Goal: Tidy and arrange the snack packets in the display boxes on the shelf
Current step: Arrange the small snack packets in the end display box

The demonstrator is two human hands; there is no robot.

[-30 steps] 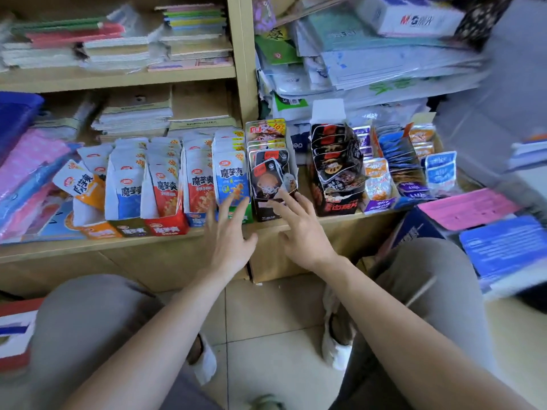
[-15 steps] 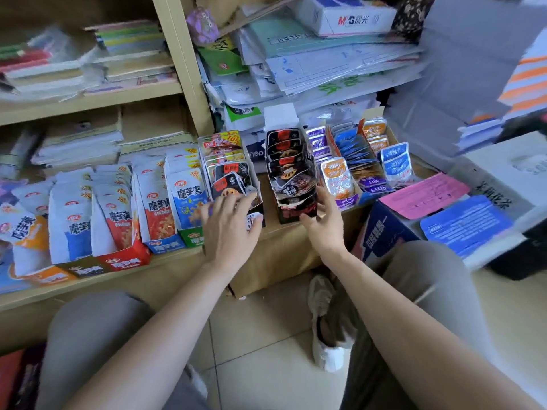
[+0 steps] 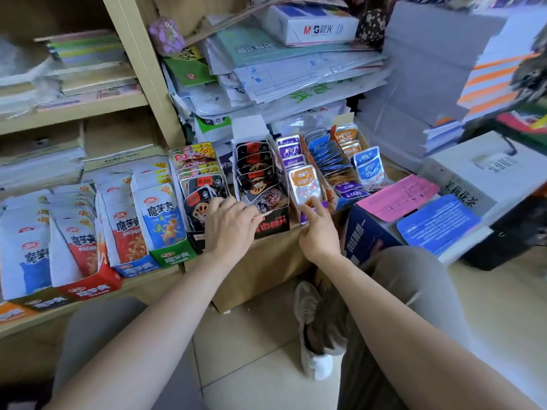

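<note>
Centre frame: we see left hand [image 3: 231,229] curled loosely on the black display box [image 3: 273,224] front; right hand [image 3: 318,232] fingers spread, touching orange-white packet [image 3: 305,184], nothing gripped.

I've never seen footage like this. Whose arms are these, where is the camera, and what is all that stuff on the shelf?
There is no machine here: a crouching person wears a wide-angle camera on the head, so you look down along their own bare arms. The left hand rests on the front of a black display box of dark snack packets. The right hand touches an orange-and-white packet standing at the front of the next box. Neither hand has lifted anything. Further left, white packets stand in rows in red, blue and green boxes on the wooden shelf. Behind lie stacked papers and a white box.
</note>
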